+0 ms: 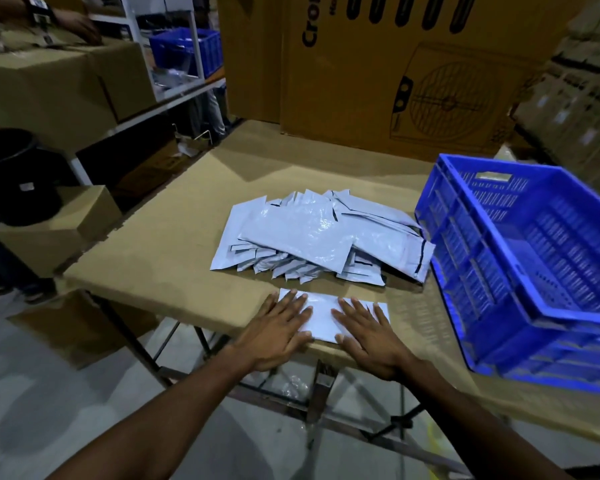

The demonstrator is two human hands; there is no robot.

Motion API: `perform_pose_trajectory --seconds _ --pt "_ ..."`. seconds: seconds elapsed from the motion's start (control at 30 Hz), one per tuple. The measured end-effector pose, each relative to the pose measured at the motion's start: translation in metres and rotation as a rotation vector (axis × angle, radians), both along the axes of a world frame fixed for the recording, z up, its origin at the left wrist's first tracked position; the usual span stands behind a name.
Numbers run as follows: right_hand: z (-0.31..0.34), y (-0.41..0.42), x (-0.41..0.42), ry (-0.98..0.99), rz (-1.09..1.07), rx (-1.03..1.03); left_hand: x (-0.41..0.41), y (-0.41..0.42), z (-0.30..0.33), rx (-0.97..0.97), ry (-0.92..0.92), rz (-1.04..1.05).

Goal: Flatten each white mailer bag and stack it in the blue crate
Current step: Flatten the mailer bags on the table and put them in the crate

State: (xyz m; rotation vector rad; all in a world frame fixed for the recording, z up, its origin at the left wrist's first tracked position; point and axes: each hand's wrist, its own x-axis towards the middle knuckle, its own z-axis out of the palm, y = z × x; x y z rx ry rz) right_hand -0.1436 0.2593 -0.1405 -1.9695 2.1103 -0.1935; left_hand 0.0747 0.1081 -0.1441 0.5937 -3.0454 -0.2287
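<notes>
One white mailer bag (321, 315) lies flat at the near edge of the cardboard-covered table (160, 244). My left hand (278, 332) presses on its left end with straight, spread fingers. On its right end my right hand (368, 332) presses the same way. Just behind them sits a loose pile of several white mailer bags (312, 233). The blue crate (520, 271) stands to the right of the pile, tilted toward me, and nothing shows inside it.
Large cardboard boxes (395, 71) stand against the table's far edge. At the left are a metal shelf with a brown box (59, 81), another person's hand (73, 26) on it, and a second blue crate (187, 50) behind. The table's metal legs (321, 393) show below.
</notes>
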Motion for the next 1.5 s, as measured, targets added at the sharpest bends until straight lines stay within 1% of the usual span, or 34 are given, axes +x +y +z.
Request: perform_pose_trajectory --seconds 0.07,0.13,0.2,0.27,0.37,0.43,0.53,0.7,1.0,1.17,1.23,1.3,1.4,1.43,1.5 --pt "0.003 -0.008 0.007 -0.017 -0.138 -0.101 -0.013 0.002 0.005 0.012 0.088 0.055" --pt "0.007 -0.020 0.017 0.010 -0.215 -0.192 -0.033 0.006 0.005 0.110 0.177 0.116" --pt "0.004 -0.029 0.027 0.004 -0.219 -0.157 -0.050 0.014 0.005 0.177 0.174 0.124" --pt "-0.008 -0.028 0.034 0.029 -0.207 -0.144 -0.054 0.022 -0.001 0.112 0.136 0.121" --pt "-0.021 -0.018 0.034 0.097 -0.194 -0.199 -0.048 0.027 -0.014 -0.039 0.057 0.167" --pt "-0.022 -0.016 0.032 0.123 -0.191 -0.222 -0.046 0.030 -0.017 -0.073 0.025 0.186" --pt "-0.019 -0.017 0.030 0.152 -0.234 -0.168 -0.046 0.028 -0.016 -0.088 0.000 0.188" --pt "-0.018 -0.006 0.026 0.176 -0.374 -0.060 -0.043 0.027 -0.013 -0.074 -0.028 0.163" --pt "-0.016 0.002 0.010 0.154 -0.425 0.024 -0.028 0.018 -0.012 -0.052 -0.075 0.222" --pt "-0.007 0.005 0.003 0.101 -0.408 0.088 -0.011 0.014 -0.012 -0.031 -0.073 0.298" --pt "-0.003 0.002 0.009 0.161 -0.394 0.080 -0.013 0.016 -0.012 -0.029 -0.084 0.314" --pt "0.004 -0.007 0.021 0.242 -0.331 -0.003 -0.015 0.017 -0.012 -0.032 -0.093 0.325" --pt "0.010 -0.031 0.048 0.139 -0.211 -0.041 -0.016 0.018 -0.013 -0.042 -0.089 0.334" --pt "0.008 -0.036 0.054 0.100 -0.199 -0.030 -0.016 0.017 -0.013 -0.045 -0.089 0.336" --pt "0.001 -0.038 0.053 0.083 -0.196 -0.008 -0.016 0.016 -0.014 -0.046 -0.092 0.336"
